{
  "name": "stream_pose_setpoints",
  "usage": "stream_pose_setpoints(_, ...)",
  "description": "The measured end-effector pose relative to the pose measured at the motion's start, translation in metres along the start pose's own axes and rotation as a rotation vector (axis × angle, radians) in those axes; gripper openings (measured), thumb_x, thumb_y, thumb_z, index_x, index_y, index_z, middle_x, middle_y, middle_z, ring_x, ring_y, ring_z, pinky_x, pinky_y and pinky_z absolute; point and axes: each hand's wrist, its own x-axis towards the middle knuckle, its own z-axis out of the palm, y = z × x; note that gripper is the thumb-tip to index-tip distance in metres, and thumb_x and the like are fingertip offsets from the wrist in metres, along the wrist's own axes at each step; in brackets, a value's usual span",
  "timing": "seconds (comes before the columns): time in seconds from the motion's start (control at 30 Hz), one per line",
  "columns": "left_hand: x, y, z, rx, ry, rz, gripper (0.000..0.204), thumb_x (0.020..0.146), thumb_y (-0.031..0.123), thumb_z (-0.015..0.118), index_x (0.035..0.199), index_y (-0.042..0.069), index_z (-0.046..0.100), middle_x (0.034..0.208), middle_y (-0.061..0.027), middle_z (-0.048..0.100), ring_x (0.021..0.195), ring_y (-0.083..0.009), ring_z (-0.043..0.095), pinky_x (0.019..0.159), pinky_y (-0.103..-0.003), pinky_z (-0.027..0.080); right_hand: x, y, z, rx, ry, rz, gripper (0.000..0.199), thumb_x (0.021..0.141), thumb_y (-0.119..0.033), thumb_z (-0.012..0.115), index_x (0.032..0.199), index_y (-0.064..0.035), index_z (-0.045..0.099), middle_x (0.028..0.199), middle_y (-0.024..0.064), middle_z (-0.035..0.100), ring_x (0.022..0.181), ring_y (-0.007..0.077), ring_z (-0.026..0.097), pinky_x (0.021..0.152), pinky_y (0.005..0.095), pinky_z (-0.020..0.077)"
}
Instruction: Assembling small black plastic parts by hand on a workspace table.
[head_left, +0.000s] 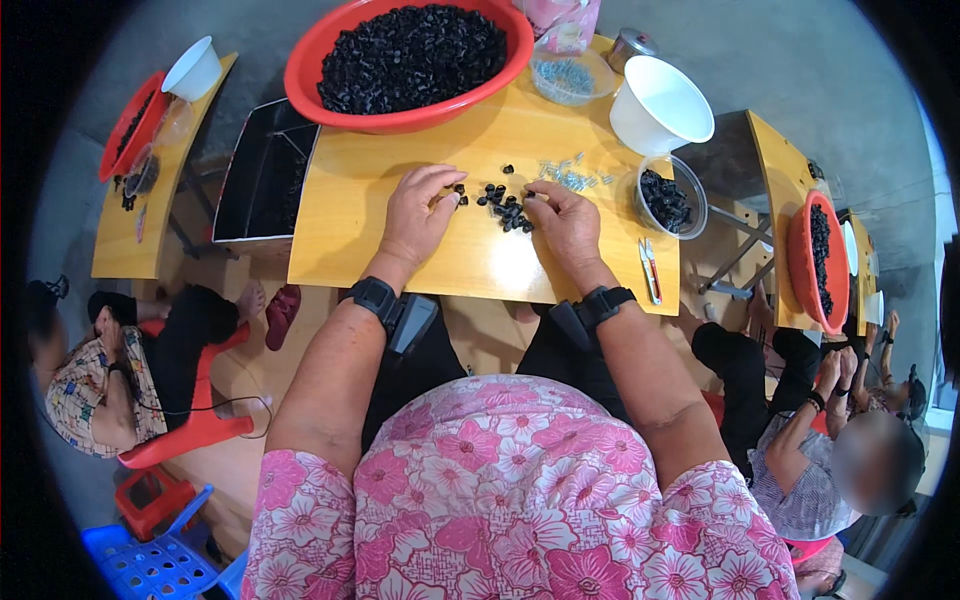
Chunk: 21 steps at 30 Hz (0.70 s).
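Note:
Over the near half of the yellow wooden table, my left hand [414, 212] has its fingers curled, with thumb and fingertips closed at a small black plastic part [459, 188]. To the right, my right hand [568, 220] pinches another small black part [531, 194] between thumb and forefinger. A loose pile of black parts [511, 214] lies on the tabletop between the hands. Just beyond my right hand are scattered small clear or pale-blue pieces [572, 177]. Exact shapes of the pinched parts are too small to make out.
A big red basin [520, 50] heaped with black parts stands at the back. Nearby are a clear bowl of pale pieces [572, 80], a white bucket [662, 105], a clear bowl of black parts [668, 200] and red-handled snips [651, 270]. Other people sit at tables on both sides.

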Motion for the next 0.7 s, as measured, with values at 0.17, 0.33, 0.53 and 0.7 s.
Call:
stream_pose_setpoints(0.17,-0.006,-0.006,-0.002,-0.359,0.136,-0.243,0.029,0.083,0.007,0.064,0.112,0.006,0.067,0.111,-0.0125,0.066,0.112,-0.0275,0.059,0.099,-0.033,0.044,-0.004,0.008,-0.007,0.328,-0.062,0.033,0.014,0.085,-0.007,0.07,0.098,-0.0051,0.073,0.072,-0.0037,0.062,0.062,0.0055,0.053,0.059,0.0206,0.0449)
stream_pose_setpoints(0.33,-0.032,0.039,-0.022,-0.253,0.127,-0.228,0.03,0.084,0.006,0.066,0.114,0.006,0.067,0.108,-0.0096,0.066,0.106,-0.0209,0.06,0.093,-0.032,0.047,-0.028,0.003,-0.032,0.425,-0.143,0.083,0.015,0.086,-0.003,0.069,0.1,-0.0035,0.072,0.074,-0.0047,0.062,0.06,0.0033,0.051,0.056,0.0178,0.0417)
stream_pose_setpoints(0.53,-0.061,0.097,-0.015,-0.69,-0.128,-0.302,0.029,0.086,-0.003,0.065,0.115,-0.001,0.065,0.104,-0.0046,0.066,0.093,-0.009,0.06,0.084,-0.023,0.05,-0.071,-0.025,-0.037,0.497,-0.302,0.104,0.011,0.086,-0.005,0.069,0.096,-0.0011,0.071,0.079,-0.0018,0.067,0.065,0.0036,0.056,0.059,0.0187,0.0455)
stream_pose_setpoints(0.7,-0.079,0.108,-0.006,-0.908,-0.207,-0.381,0.034,0.086,-0.004,0.064,0.12,0.0,0.064,0.103,-0.0042,0.068,0.093,-0.0096,0.063,0.086,-0.024,0.051,-0.088,-0.035,-0.035,0.513,-0.425,0.128,0.01,0.082,-0.007,0.073,0.091,-0.0021,0.072,0.081,0.0009,0.069,0.067,0.0039,0.058,0.059,0.0188,0.0454)
